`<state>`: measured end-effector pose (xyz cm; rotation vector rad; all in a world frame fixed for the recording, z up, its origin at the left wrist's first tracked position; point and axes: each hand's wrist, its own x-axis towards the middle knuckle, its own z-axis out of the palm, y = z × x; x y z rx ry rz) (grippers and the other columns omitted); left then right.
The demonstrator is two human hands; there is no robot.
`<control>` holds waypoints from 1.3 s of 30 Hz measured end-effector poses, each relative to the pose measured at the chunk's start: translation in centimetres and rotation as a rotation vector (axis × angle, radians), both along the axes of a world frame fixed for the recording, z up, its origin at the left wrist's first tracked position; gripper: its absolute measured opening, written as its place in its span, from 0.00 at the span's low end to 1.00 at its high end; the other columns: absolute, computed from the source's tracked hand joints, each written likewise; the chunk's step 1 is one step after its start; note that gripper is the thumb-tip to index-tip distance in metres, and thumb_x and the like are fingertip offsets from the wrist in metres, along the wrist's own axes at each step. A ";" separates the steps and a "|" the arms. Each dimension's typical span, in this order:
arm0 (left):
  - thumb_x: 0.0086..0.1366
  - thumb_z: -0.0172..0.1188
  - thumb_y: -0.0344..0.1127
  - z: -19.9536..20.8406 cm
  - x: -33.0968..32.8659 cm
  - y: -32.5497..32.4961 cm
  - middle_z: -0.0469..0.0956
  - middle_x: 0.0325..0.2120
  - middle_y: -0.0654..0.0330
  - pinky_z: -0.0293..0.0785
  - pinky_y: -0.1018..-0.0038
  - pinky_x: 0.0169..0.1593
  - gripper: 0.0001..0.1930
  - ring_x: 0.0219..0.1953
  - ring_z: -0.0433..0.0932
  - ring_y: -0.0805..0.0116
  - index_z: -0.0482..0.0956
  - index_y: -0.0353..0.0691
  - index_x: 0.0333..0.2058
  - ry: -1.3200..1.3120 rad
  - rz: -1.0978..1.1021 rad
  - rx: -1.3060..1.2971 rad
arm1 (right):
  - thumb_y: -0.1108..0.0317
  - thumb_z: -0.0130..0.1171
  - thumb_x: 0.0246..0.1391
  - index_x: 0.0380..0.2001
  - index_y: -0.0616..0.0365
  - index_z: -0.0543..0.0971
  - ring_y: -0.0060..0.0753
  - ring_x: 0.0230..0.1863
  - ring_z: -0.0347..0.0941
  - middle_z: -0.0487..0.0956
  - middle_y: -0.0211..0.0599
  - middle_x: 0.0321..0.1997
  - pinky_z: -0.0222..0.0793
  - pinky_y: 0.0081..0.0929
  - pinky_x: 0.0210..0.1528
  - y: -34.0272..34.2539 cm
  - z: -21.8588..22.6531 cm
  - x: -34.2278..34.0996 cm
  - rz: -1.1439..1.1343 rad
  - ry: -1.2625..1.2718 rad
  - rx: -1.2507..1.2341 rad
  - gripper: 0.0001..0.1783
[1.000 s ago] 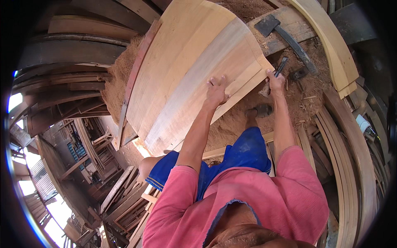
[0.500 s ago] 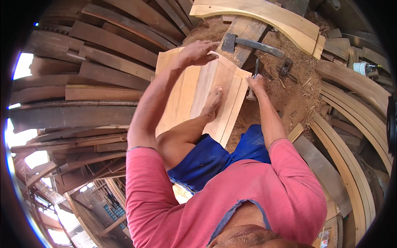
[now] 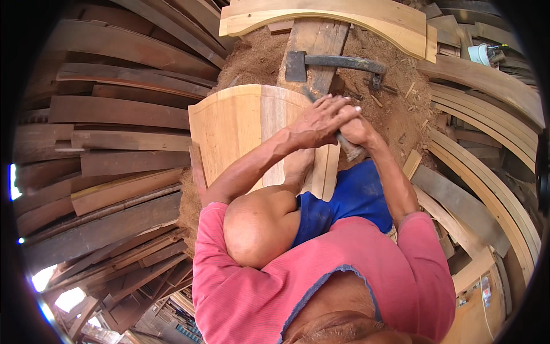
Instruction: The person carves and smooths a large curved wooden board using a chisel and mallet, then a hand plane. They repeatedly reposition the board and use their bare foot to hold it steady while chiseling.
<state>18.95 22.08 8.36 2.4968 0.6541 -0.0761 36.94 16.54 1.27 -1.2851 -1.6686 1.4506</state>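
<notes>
Dark boards (image 3: 120,110) are stacked along my left, beside sawdust (image 3: 249,63). Before me lies the pale wooden panel (image 3: 235,126), my bare left foot (image 3: 298,167) on it and an axe-like tool (image 3: 338,60) beyond its far edge. My left hand (image 3: 315,121) lies across my right hand (image 3: 356,131), fingers extended; whether they grip anything underneath, I can't tell. The right is wrapped round a chisel (image 3: 352,150), its blade near the panel's far right corner. I'd say I'm positioning the blade; the next move calls for a firm grip.

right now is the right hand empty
No, the right hand is closed around a chisel-like tool, its butt end showing below the fist.
</notes>
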 end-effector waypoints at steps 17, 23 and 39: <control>0.72 0.66 0.49 -1.0 -9.9 13.0 0.78 0.29 0.63 0.82 0.74 0.36 0.21 0.30 0.81 0.75 0.74 0.37 0.48 -0.552 0.678 -0.915 | 0.65 0.63 0.53 0.54 0.60 0.77 0.54 0.50 0.81 0.78 0.57 0.57 0.75 0.47 0.50 16.1 -6.1 -5.1 0.018 -1.165 0.102 0.25; 0.73 0.65 0.47 2.5 -5.0 15.8 0.83 0.34 0.57 0.84 0.72 0.39 0.20 0.35 0.85 0.69 0.75 0.35 0.49 -0.591 0.487 -1.076 | 0.63 0.59 0.48 0.45 0.61 0.78 0.54 0.49 0.84 0.85 0.59 0.41 0.77 0.50 0.50 11.3 -2.6 -1.6 -0.009 -0.771 -0.231 0.20; 0.69 0.69 0.48 -8.1 14.2 7.6 0.77 0.38 0.64 0.74 0.73 0.46 0.27 0.39 0.74 0.75 0.72 0.40 0.58 -0.132 0.226 -1.061 | 0.64 0.57 0.67 0.55 0.63 0.74 0.21 0.32 0.70 0.74 0.32 0.34 0.70 0.25 0.37 -13.5 4.5 10.5 -1.143 0.253 -0.104 0.18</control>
